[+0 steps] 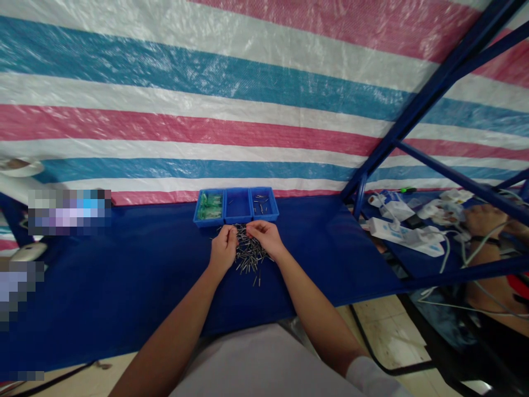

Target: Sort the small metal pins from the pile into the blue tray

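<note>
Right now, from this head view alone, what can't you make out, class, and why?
In the head view:
- Anything pinched in the left hand or right hand: too small to tell.
- Any metal pins beneath the hands: covered by them.
- Details of the green pieces: blurred.
- Things at the far left: masked by pixelated blocks.
- Most of the co-worker: cut off by the right edge.

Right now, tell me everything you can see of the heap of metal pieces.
The heap of metal pieces is a loose scatter of many thin, short rods, dark grey with glints, metallic-looking. They lie at mixed angles, many overlapping, on the blue table, just in front of the blue bins. A few stray toward the near side. The left hand and right hand flank its far part; fine detail is too small to tell.
</note>
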`<state>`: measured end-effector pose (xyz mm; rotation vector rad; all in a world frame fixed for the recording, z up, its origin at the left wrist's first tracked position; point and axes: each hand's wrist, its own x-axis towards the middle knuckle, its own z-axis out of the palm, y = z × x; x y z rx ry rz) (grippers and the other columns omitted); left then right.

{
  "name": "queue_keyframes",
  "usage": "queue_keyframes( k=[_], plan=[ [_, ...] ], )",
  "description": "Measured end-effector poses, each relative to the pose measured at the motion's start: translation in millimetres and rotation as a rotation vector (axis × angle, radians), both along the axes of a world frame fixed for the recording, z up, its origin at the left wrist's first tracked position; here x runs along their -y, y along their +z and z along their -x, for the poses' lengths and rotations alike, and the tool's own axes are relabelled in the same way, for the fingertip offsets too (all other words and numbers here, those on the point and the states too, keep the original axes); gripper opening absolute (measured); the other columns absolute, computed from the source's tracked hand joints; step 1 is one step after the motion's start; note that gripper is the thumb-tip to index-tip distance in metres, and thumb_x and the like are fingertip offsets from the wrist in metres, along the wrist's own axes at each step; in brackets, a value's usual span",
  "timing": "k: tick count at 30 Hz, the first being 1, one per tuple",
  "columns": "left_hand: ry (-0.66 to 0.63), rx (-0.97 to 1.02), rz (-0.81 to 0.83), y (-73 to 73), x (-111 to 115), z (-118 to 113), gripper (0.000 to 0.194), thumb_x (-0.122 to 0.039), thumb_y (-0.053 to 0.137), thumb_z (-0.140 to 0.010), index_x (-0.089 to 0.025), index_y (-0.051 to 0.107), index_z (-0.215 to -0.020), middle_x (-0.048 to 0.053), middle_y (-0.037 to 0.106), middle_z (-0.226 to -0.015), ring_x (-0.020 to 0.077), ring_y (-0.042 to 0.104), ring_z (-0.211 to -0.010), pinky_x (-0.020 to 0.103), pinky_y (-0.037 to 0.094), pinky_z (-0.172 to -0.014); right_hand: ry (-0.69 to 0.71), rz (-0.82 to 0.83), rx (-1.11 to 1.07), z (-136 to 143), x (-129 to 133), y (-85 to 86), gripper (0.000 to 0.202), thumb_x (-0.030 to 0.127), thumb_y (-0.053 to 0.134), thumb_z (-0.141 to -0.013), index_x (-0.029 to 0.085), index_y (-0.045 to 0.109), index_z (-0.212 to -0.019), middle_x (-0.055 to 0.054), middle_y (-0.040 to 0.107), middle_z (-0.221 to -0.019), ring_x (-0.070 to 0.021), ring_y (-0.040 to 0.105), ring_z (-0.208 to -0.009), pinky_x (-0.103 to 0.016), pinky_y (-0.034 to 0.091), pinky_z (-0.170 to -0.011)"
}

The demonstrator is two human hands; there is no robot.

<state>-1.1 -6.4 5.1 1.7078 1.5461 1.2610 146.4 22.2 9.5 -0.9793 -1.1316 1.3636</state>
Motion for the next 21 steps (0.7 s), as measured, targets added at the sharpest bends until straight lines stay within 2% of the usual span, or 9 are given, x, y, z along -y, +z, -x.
queue_keyframes(
  k=[9, 21],
  plan=[
    [0.009, 0.035, -0.039, -1.7, -1.1, -1.4, 0.023, -0.037, 0.047, -0.087, -0.019, 0.056, -0.098, -0.004, 0.057, -0.059, 0.0104, 0.053, -0.049, 0.021, 0.04, -0.053, -0.033, -0.018, -0.024, -0.8, -2.1, -1.6, 0.022, 0.037, 0.077, -0.063, 0.018, 0.071, -0.074, 0.0, 0.065, -0.06, -0.0115, 0.057, -0.055, -0.025, 0.045, -0.058],
    [-0.01, 0.011, -0.051, -3.2, -1.5, 0.6, 0.021, -0.036, 0.043, -0.089, -0.02, 0.055, -0.088, -0.004, 0.055, -0.058, 0.0109, 0.053, -0.053, 0.022, 0.039, -0.056, -0.004, -0.012, -0.008, -0.5, -0.7, -0.9, 0.021, 0.035, 0.077, -0.064, 0.018, 0.071, -0.076, 0.0, 0.066, -0.062, -0.0117, 0.058, -0.057, -0.025, 0.046, -0.06]
  ],
)
